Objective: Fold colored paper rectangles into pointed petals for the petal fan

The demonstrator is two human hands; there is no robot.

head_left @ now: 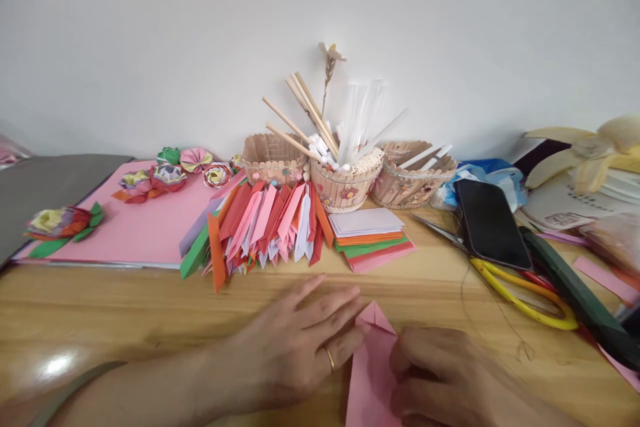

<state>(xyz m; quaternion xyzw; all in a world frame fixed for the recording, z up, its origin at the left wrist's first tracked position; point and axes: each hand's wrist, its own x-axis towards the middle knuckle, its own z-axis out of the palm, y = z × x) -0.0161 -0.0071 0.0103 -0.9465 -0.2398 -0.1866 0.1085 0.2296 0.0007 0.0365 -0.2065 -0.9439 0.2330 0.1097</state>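
Note:
A strip of pink paper (371,373) lies on the wooden table at the bottom centre, its top corners folded in to a point. My left hand (295,340) rests palm down on the left, fingers stretched out, with fingertips touching the paper near its folded tip. A gold ring is on one finger. At the paper's right edge, my right hand (445,373) is closed with curled fingers against the sheet. Motion blurs it slightly, and its fingertips are partly hidden.
Behind my hands lie a pile of folded paper pieces (270,223) and a stack of coloured paper (373,233). Decorated baskets (345,190) hold sticks and tubes. Scissors (525,293), a phone (493,223) and a green-handled tool (575,287) lie right; paper flowers (165,177) sit left.

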